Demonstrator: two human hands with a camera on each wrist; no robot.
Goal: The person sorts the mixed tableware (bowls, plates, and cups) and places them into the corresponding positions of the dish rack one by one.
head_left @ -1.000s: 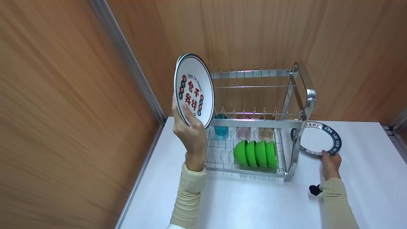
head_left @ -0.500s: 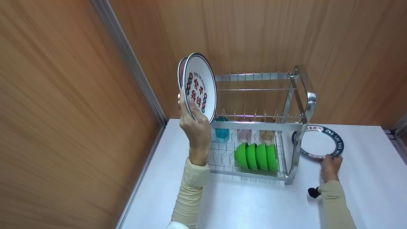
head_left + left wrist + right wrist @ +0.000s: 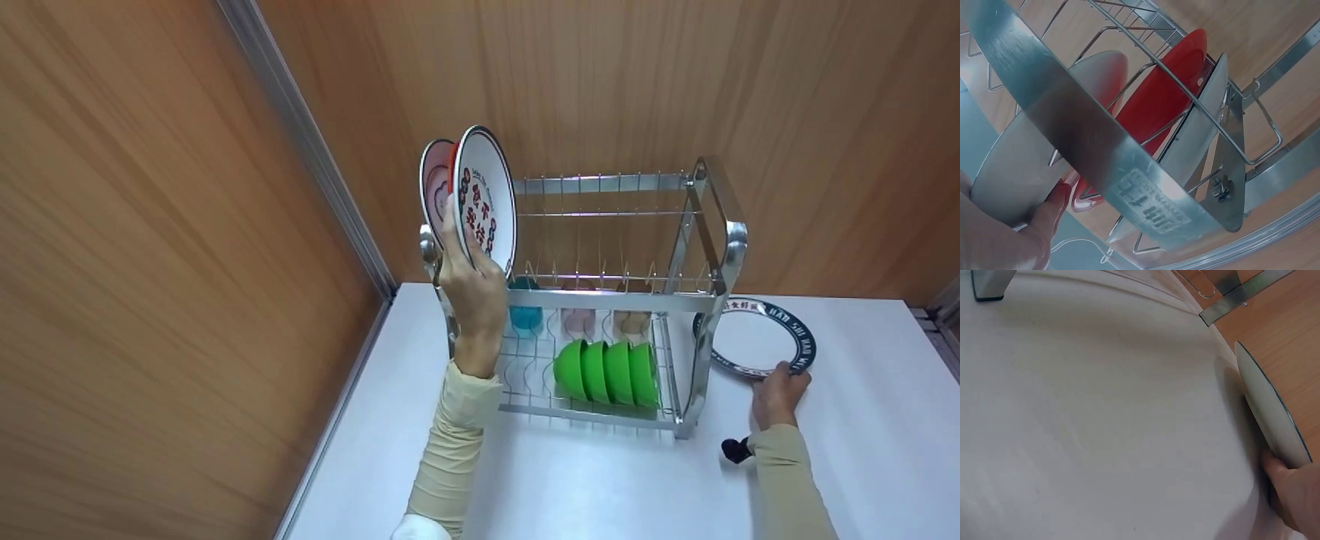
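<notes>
At the upper left of the metal dish rack (image 3: 600, 298), my left hand (image 3: 474, 296) pinches the lower edge of a white plate (image 3: 491, 195) with red characters. That plate stands nearly upright, its printed face to the right. Just left of it are another white-faced plate (image 3: 435, 176) and a red plate (image 3: 1165, 93), both standing in the rack's upper tier in the left wrist view. My right hand (image 3: 780, 394) grips the near edge of a dark-rimmed white plate (image 3: 754, 337) right of the rack. In the right wrist view its thumb presses the plate's edge, close above the table.
Several green bowls (image 3: 604, 373) sit nested on their sides in the lower tier. Behind them are a blue cup (image 3: 525, 316), a pink cup (image 3: 578, 319) and a tan cup (image 3: 632, 321). Wooden walls (image 3: 585, 75) stand behind and at the left of the white table (image 3: 585, 487).
My left hand has moved right with its plate, which now shows more edge-on. The plates behind it have come into view. My right hand keeps its grip and has barely moved.
</notes>
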